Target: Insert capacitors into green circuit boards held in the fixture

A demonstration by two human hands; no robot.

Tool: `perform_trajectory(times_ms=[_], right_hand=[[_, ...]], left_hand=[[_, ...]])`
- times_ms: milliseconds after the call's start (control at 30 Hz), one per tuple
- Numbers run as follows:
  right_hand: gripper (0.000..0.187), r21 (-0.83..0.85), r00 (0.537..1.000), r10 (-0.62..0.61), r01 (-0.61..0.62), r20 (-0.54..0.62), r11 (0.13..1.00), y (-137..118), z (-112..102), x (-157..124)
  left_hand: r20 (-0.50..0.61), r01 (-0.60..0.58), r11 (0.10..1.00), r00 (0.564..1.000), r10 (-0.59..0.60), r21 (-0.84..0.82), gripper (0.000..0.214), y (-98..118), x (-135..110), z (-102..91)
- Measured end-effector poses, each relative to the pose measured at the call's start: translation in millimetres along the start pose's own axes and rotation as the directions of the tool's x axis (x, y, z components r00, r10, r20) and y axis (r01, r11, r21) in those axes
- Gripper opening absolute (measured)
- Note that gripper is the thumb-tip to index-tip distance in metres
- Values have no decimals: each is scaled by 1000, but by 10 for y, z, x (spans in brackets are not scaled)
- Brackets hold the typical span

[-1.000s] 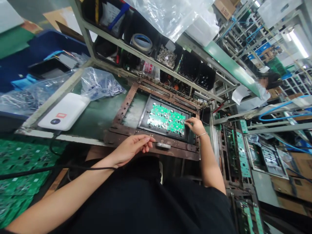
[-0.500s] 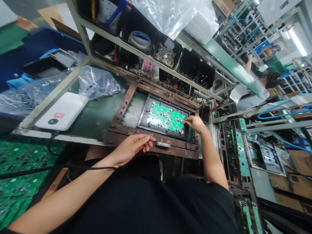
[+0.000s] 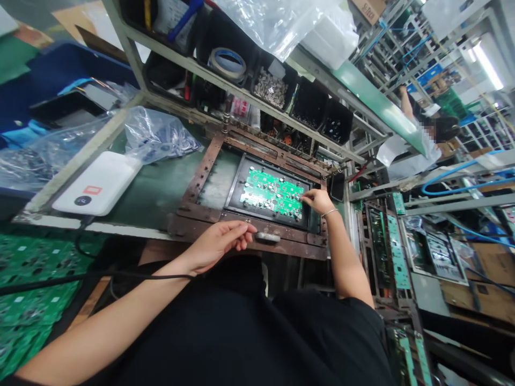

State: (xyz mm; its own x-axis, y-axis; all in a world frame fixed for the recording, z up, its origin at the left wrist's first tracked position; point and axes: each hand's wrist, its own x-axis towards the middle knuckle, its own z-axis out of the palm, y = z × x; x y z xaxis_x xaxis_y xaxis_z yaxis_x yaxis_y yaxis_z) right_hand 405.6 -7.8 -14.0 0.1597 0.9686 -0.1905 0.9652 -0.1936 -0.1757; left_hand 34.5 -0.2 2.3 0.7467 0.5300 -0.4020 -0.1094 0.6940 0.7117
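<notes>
Assembly hall; green surface [image 3: 161, 187] beneath shelved bins [image 3: 273, 88]. Right hand [image 3: 317, 201]: grip bunched, fingertips on the circuit board [image 3: 271, 194]'s right edge; any part pinched is hidden. The board lies in a black carrier [image 3: 237, 187] inside a brown frame [image 3: 201, 182], near the surface's right edge. Left hand [image 3: 219, 244] is curled on the frame's near rail. Judged: fitting parts; the next placement needs fine aim.

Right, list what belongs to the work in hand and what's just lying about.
In hand: right hand at the green circuit board's right edge; black carrier holding the board; brown metal frame around it, left hand resting on its near rail.
Lying about: white power bank, crumpled plastic bag, tape roll, bin of small metal parts, stacked green boards at lower left.
</notes>
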Motion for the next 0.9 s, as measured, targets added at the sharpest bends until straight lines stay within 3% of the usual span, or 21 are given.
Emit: perform_trajectory(times_ms=[233,567,667,767,900], right_hand=[[16,193,995,43,-26,-89,981,98,-56,-194],[8,83,978,-42,60,-206,995,60,126,-310],[11,53,950,-58,78,-308,996,0,127,-375],[16,89,886,-82,138,-457,986,-243,130,-568],[16,257,785,-58,270,-616,928,-940,321,-963]], left_hand=[[-15,-13,1000,1000,13,4,43,24,-16,-62],[-88,-40,999,995,37,-28,40,93,-29,-183],[-149,-60,998,987,55,-34,41,157,-71,-287],[-242,-109,994,965,101,-22,41,233,-138,-449],[-392,-209,978,898,197,13,43,315,-276,-721]])
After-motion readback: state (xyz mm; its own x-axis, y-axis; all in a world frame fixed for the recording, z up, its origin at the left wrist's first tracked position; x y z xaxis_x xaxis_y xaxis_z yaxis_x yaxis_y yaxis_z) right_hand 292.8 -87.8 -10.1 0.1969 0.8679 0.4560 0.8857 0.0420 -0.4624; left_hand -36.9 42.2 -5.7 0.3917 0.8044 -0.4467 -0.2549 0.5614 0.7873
